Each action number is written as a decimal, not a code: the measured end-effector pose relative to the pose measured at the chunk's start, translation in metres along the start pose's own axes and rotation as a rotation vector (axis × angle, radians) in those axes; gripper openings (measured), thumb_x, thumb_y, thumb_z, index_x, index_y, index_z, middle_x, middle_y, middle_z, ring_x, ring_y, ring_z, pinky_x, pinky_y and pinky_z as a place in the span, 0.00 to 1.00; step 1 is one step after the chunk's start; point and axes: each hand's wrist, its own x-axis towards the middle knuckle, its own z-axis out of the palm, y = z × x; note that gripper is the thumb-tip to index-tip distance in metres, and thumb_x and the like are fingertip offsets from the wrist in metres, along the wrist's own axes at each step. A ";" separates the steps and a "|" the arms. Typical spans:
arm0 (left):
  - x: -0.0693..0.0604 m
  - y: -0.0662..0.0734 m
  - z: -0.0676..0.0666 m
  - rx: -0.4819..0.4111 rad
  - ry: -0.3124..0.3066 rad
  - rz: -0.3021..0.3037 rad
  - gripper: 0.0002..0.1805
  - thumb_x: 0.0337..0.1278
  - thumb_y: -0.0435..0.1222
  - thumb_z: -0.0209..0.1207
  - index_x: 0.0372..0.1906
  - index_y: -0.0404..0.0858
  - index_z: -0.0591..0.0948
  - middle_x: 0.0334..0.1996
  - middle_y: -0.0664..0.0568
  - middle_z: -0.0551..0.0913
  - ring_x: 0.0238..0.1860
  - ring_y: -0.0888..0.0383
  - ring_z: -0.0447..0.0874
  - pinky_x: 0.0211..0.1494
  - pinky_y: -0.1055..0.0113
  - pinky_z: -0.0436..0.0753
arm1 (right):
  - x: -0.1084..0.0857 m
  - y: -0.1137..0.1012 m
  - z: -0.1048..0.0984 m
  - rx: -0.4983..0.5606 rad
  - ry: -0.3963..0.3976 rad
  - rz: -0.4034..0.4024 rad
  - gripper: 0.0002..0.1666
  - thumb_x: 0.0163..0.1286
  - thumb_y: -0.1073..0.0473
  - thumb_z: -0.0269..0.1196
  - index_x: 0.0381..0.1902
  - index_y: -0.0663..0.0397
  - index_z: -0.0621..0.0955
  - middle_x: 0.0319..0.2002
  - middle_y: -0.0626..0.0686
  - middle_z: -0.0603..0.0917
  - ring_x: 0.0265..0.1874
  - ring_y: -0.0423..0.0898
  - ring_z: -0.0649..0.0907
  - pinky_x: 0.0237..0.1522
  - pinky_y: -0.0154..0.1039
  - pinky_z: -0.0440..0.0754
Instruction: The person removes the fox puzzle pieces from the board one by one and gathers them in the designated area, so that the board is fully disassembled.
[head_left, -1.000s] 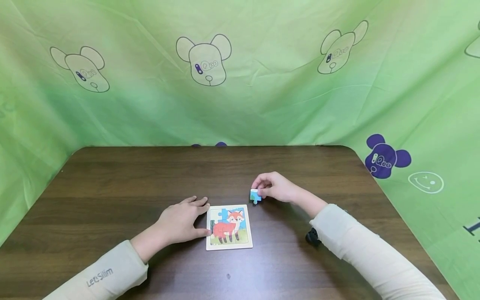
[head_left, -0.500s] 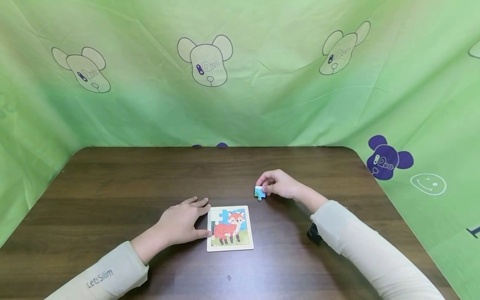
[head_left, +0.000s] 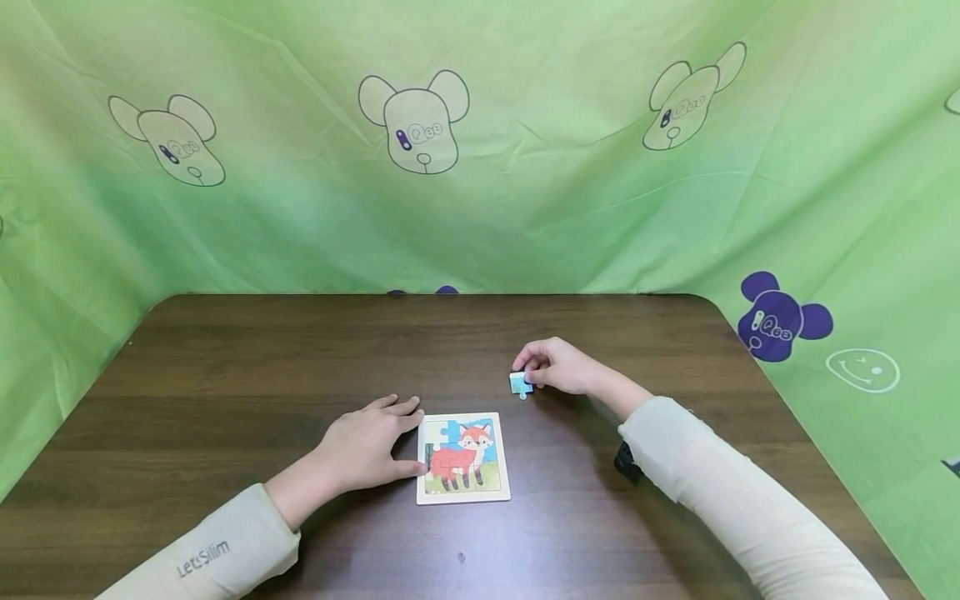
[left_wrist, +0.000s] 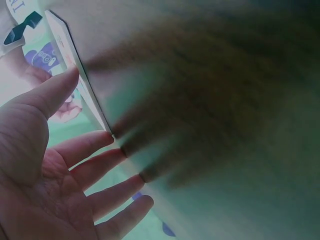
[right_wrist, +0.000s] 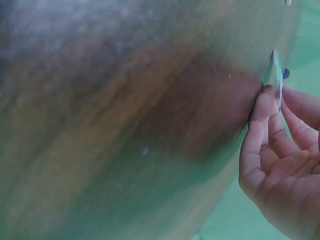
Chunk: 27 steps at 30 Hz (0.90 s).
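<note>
A small fox jigsaw puzzle [head_left: 463,460] in a pale square frame lies flat on the table, with a bare gap at its upper left corner. The left hand [head_left: 367,446] rests at the frame's left edge, its thumb and index finger touching it and the fingers spread; the left wrist view shows them nearly straight. Beyond the puzzle's upper right corner, the right hand [head_left: 562,367] pinches a blue puzzle piece [head_left: 520,383] between thumb and fingers. Seen edge-on in the right wrist view, that puzzle piece [right_wrist: 278,80] is held just above or at the table surface; contact cannot be told.
The dark wooden table [head_left: 300,350] extends around both hands. A green printed curtain [head_left: 300,217] hangs behind it and along both sides. Something black [head_left: 627,461] shows under the right sleeve at the wrist.
The right hand has shifted slightly away from the puzzle, up and to the right, with the piece, which has turned a little. The left hand stays at the frame.
</note>
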 end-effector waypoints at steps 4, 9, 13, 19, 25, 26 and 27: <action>0.001 -0.001 0.001 0.003 0.000 -0.001 0.40 0.50 0.60 0.68 0.67 0.48 0.76 0.71 0.54 0.72 0.74 0.46 0.66 0.58 0.44 0.80 | 0.002 0.004 -0.003 -0.023 0.010 -0.014 0.11 0.63 0.76 0.59 0.43 0.72 0.81 0.30 0.56 0.82 0.27 0.41 0.76 0.31 0.30 0.75; 0.001 0.000 0.002 0.004 0.000 -0.002 0.40 0.50 0.60 0.68 0.68 0.48 0.76 0.71 0.54 0.72 0.74 0.46 0.66 0.59 0.44 0.80 | 0.002 0.008 -0.007 -0.063 0.034 -0.021 0.10 0.64 0.74 0.61 0.43 0.70 0.81 0.31 0.56 0.83 0.30 0.41 0.77 0.34 0.30 0.75; 0.002 0.000 0.002 0.004 0.000 -0.003 0.40 0.50 0.60 0.67 0.68 0.48 0.76 0.72 0.54 0.71 0.74 0.46 0.66 0.59 0.43 0.79 | 0.001 0.008 -0.010 -0.078 0.051 -0.023 0.09 0.65 0.73 0.61 0.43 0.70 0.81 0.32 0.58 0.83 0.31 0.41 0.77 0.35 0.30 0.76; 0.000 -0.001 0.002 0.001 0.004 0.002 0.40 0.50 0.60 0.67 0.67 0.48 0.76 0.71 0.54 0.72 0.74 0.46 0.67 0.59 0.43 0.79 | -0.003 0.000 -0.007 -0.103 0.058 -0.055 0.08 0.66 0.71 0.62 0.43 0.67 0.82 0.35 0.58 0.86 0.34 0.42 0.80 0.40 0.34 0.78; 0.001 -0.001 0.002 -0.007 0.005 0.013 0.39 0.50 0.59 0.68 0.67 0.47 0.77 0.71 0.52 0.72 0.73 0.44 0.67 0.58 0.43 0.80 | -0.005 -0.014 0.004 -0.090 0.006 -0.095 0.09 0.68 0.69 0.61 0.44 0.67 0.83 0.37 0.58 0.87 0.36 0.43 0.83 0.44 0.36 0.81; 0.001 -0.001 0.001 -0.005 0.003 0.012 0.39 0.50 0.59 0.68 0.67 0.47 0.77 0.71 0.52 0.72 0.73 0.45 0.67 0.58 0.43 0.80 | -0.004 -0.017 0.006 -0.089 -0.009 -0.101 0.09 0.68 0.69 0.61 0.45 0.67 0.83 0.37 0.58 0.87 0.36 0.43 0.83 0.44 0.35 0.81; 0.001 -0.001 0.001 -0.006 0.004 0.012 0.39 0.50 0.59 0.68 0.67 0.47 0.77 0.71 0.52 0.72 0.73 0.44 0.67 0.58 0.43 0.80 | -0.003 -0.019 0.008 -0.084 -0.024 -0.106 0.09 0.68 0.69 0.61 0.45 0.67 0.83 0.36 0.58 0.87 0.36 0.43 0.84 0.43 0.35 0.82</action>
